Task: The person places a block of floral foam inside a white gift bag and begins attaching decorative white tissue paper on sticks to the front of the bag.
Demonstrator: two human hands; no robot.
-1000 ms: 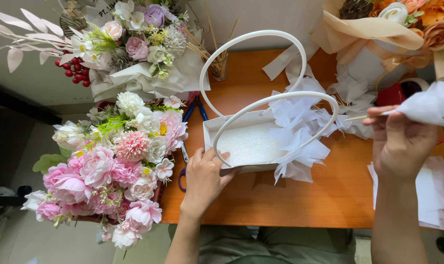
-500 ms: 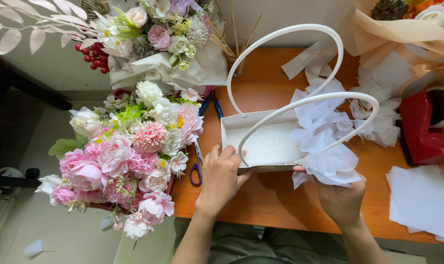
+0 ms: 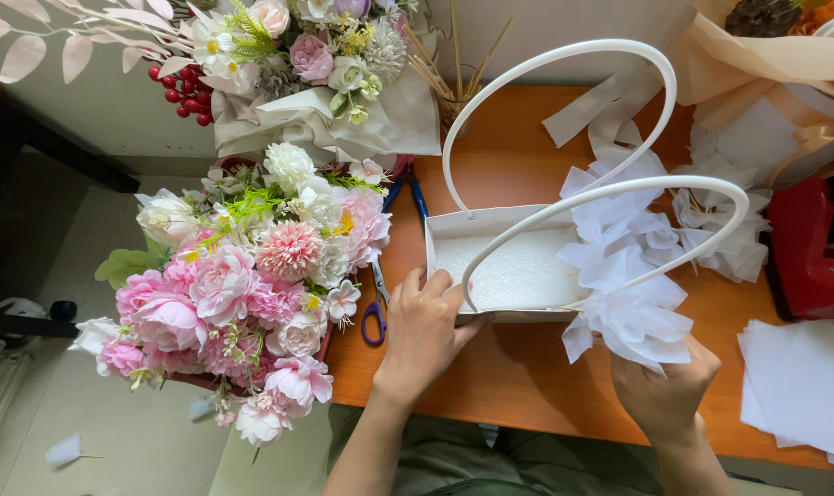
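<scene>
A white paper basket [image 3: 449, 241] with two tall looped handles [image 3: 564, 57] stands on the orange wooden table [image 3: 527, 367]. Its floor is white foam. My left hand [image 3: 423, 335] grips the basket's near left corner, thumb against the front wall. My right hand [image 3: 667, 386] is at the near right corner, fingers closed on crumpled white tissue paper [image 3: 624, 266] that fills the basket's right end and spills over its rim.
A pink and white flower arrangement [image 3: 242, 285] sits at the table's left edge, with blue-handled scissors [image 3: 378, 303] beside it. A wrapped bouquet [image 3: 316, 83] stands behind. More tissue [image 3: 725, 230], a red object [image 3: 807, 248] and white sheets [image 3: 798, 377] lie right.
My right hand has come from high on the right, where it held a white sheet, down to the tissue at the basket's near right corner. The left hand stayed on the basket.
</scene>
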